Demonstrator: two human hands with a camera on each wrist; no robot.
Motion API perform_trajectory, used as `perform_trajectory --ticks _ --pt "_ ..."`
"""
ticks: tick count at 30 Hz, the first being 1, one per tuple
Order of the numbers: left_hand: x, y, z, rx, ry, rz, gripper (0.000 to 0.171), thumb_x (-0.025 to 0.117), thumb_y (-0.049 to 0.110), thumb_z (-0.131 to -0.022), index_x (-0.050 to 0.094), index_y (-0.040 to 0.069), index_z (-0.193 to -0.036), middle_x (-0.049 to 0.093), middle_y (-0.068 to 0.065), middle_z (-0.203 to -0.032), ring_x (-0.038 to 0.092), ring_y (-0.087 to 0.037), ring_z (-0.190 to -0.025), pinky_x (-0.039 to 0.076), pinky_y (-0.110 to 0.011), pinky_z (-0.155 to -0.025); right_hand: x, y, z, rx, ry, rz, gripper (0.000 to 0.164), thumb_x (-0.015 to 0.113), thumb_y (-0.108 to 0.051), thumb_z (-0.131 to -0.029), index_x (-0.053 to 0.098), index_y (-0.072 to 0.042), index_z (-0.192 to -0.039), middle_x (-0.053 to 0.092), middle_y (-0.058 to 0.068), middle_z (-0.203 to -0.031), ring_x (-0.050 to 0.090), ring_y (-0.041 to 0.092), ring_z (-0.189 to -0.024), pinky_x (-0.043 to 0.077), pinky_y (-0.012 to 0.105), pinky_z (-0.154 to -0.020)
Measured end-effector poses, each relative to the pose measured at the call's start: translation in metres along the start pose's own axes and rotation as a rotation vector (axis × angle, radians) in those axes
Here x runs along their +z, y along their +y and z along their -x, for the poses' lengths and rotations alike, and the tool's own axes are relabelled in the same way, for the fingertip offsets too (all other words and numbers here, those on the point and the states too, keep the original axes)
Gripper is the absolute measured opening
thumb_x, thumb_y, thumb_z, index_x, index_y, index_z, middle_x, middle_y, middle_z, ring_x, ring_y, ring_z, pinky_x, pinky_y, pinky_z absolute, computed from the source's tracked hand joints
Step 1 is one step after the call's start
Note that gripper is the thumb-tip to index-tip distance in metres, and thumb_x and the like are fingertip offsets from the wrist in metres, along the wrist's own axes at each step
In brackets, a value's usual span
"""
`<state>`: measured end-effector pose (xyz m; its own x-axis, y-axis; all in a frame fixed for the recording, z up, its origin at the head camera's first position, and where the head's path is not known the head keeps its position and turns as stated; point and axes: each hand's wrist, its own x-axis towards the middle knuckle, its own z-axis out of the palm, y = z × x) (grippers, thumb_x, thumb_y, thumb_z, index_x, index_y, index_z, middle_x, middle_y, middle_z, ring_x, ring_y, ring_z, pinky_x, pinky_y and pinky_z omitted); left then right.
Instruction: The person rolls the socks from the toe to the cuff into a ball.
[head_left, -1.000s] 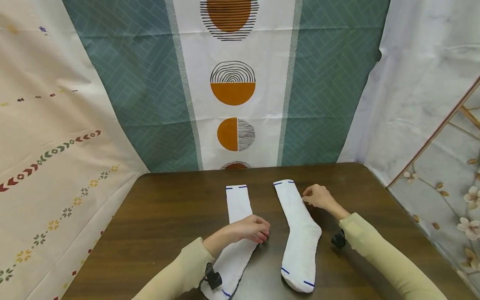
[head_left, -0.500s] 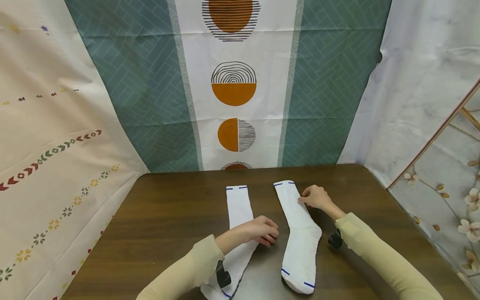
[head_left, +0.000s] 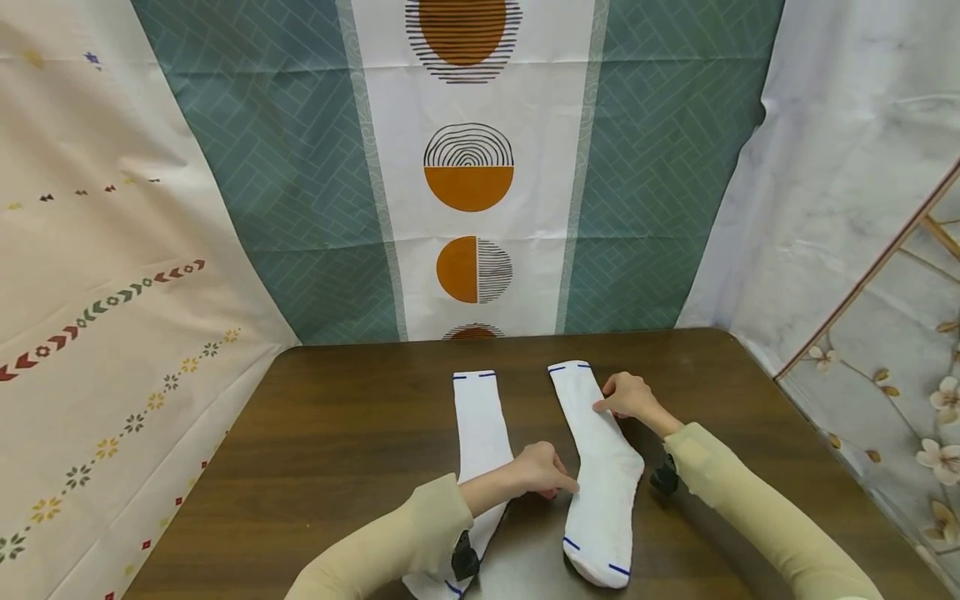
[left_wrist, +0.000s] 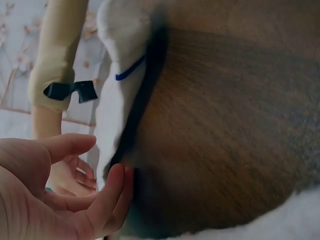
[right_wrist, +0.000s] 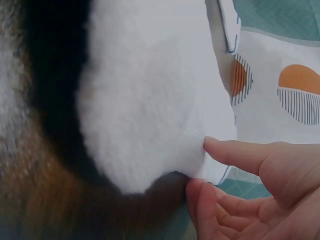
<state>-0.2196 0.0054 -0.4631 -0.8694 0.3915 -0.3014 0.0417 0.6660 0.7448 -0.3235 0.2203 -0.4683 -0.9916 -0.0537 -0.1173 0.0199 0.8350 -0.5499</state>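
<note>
Two long white socks lie lengthwise on the brown table. My right hand (head_left: 630, 396) is at the leg of the right sock (head_left: 603, 483). In the right wrist view, its thumb (right_wrist: 232, 150) rests on the cloth and its fingertips are at the edge, so the sock's side is held between them. My left hand (head_left: 542, 468) is at the left edge of that sock, near the foot. In the left wrist view, its thumb and fingers stand apart with the sock's edge close to them. The left sock (head_left: 480, 425) lies partly under my left forearm.
The dark wooden table (head_left: 360, 450) reaches back to a hanging cloth (head_left: 495, 200) with orange and black shapes. Patterned cloths hang on both sides. Small black cameras sit on both wrists.
My left hand has moved right, from over the left sock to the right sock's edge. My right hand has shifted slightly left, its thumb coming onto the sock.
</note>
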Motion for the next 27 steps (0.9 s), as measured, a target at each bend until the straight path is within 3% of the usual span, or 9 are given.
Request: perform_trajectory --ticks 4,9,14,18,23,27 --pt "0.008 0.004 -0.003 0.062 0.059 -0.135 0.021 0.083 0.019 -0.073 0.073 0.002 -0.066 0.065 -0.006 -0.056 0.052 -0.009 -0.045 0.040 -0.020 -0.045 0.001 -0.003 0.000 0.003 0.017 0.018 0.034 0.080 -0.021 -0.075 0.061 0.002 -0.091 0.063 0.009 -0.071 0.059 0.012 -0.053 0.045 0.026 -0.051" --pt "0.017 0.010 -0.003 0.068 0.113 -0.300 0.031 0.088 0.025 -0.068 0.062 0.010 -0.059 0.059 0.005 -0.056 0.046 -0.009 -0.049 0.037 -0.025 -0.044 0.004 -0.005 -0.001 -0.009 0.014 0.029 0.027 0.079 -0.019 -0.075 0.058 -0.003 -0.076 0.056 0.004 -0.065 0.052 0.012 -0.054 0.040 0.024 -0.050" --pt "0.021 0.014 -0.002 0.050 0.119 -0.347 0.036 0.089 0.025 -0.067 0.058 0.013 -0.053 0.055 0.006 -0.052 0.047 -0.011 -0.049 0.037 -0.027 -0.044 0.008 -0.003 -0.004 -0.040 0.022 0.025 0.030 0.078 -0.016 -0.074 0.051 -0.007 -0.068 0.045 0.000 -0.062 0.043 0.014 -0.058 0.034 0.024 -0.052" --pt "0.020 0.013 -0.005 0.041 0.081 -0.303 0.034 0.087 0.021 -0.069 0.059 0.012 -0.051 0.050 0.006 -0.047 0.045 -0.010 -0.046 0.036 -0.024 -0.042 0.010 -0.002 -0.005 -0.052 0.013 -0.021 0.028 0.075 -0.013 -0.076 0.048 -0.006 -0.072 0.044 0.002 -0.067 0.044 0.015 -0.062 0.034 0.025 -0.054" --pt "0.017 0.010 -0.008 0.057 0.021 -0.137 0.034 0.080 0.011 -0.075 0.057 0.009 -0.050 0.046 0.006 -0.044 0.047 -0.008 -0.041 0.041 -0.020 -0.042 0.007 -0.002 -0.005 -0.040 -0.003 -0.129 0.022 0.066 -0.011 -0.082 0.046 -0.004 -0.077 0.042 0.004 -0.071 0.044 0.018 -0.067 0.036 0.026 -0.057" --pt "0.015 0.010 -0.007 0.045 -0.008 -0.018 0.035 0.071 0.010 -0.081 0.049 0.011 -0.054 0.046 0.005 -0.053 0.051 -0.010 -0.048 0.049 -0.023 -0.048 0.004 -0.002 -0.006 0.019 -0.041 -0.227 0.019 0.061 -0.010 -0.088 0.044 -0.003 -0.082 0.041 0.005 -0.076 0.042 0.018 -0.069 0.038 0.027 -0.058"
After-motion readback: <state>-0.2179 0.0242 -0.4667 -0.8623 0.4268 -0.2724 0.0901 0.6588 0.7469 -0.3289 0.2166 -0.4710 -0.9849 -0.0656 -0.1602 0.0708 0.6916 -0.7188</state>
